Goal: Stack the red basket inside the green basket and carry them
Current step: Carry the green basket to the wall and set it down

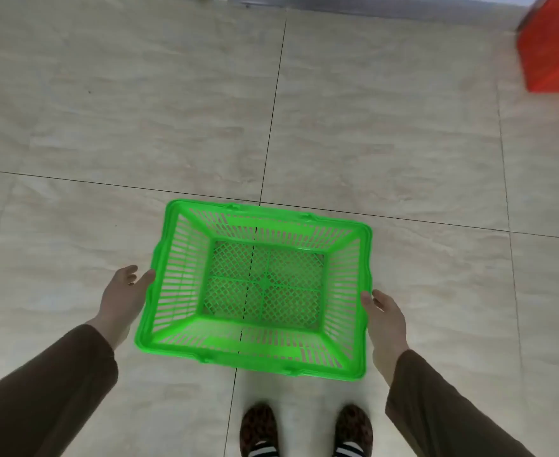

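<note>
The green basket (159,258) is a slatted plastic one, empty, with its opening facing up, and it hangs above the tiled floor in front of me. My left hand (125,296) presses against its left rim with the thumb on the edge. On the opposite side, my right hand (385,319) holds the right rim, thumb touching it. The basket sits between the two hands, tilted a little. The red basket (555,47) stands on the floor at the far right top corner, blurred and cut off by the frame edge.
Large beige floor tiles (139,110) with dark seams stretch ahead. My two feet in patterned slippers (260,430) stand just below the green basket. A dark threshold strip (370,8) runs along the top edge.
</note>
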### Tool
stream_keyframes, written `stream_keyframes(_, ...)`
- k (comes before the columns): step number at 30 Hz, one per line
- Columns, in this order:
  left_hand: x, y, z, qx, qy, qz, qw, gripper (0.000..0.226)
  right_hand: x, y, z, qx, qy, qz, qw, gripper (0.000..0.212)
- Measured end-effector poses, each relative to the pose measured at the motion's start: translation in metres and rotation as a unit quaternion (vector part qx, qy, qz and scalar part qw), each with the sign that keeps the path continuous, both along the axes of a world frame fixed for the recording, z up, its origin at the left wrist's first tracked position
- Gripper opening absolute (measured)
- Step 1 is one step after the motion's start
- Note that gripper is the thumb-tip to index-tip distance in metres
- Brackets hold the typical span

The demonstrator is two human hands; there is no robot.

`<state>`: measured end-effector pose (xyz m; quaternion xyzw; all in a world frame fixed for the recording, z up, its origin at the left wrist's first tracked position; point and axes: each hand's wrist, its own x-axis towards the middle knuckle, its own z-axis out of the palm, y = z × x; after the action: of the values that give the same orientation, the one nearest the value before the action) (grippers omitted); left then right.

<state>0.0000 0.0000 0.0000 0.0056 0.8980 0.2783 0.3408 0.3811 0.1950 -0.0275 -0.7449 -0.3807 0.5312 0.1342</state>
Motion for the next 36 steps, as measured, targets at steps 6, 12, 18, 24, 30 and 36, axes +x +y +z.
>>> stream_keyframes(6,0.001,0.004,-0.023,0.020,-0.078,0.025,0.996,0.043,-0.004,-0.008,-0.013,-0.042,0.041,-0.054,0.997,0.028)
stream_keyframes(12,-0.002,-0.001,-0.049,0.064,-0.101,0.127,0.985,0.039,-0.008,-0.013,-0.020,-0.067,0.043,-0.120,0.990,0.023)
stream_keyframes(18,-0.016,-0.026,-0.094,0.053,-0.124,0.142,0.981,0.049,0.000,-0.004,-0.005,-0.060,0.052,-0.145,0.986,0.024)
stream_keyframes(24,0.026,0.022,-0.006,0.075,-0.148,0.180,0.970,0.017,0.011,0.017,0.037,-0.047,0.054,-0.148,0.986,0.021)
stream_keyframes(30,0.037,0.063,0.029,0.103,-0.157,0.214,0.959,0.025,0.014,0.049,0.077,-0.036,0.063,-0.165,0.984,0.025)
stream_keyframes(36,0.034,0.101,0.043,0.130,-0.156,0.206,0.957,0.020,0.012,0.083,0.093,-0.031,0.073,-0.175,0.981,0.016)
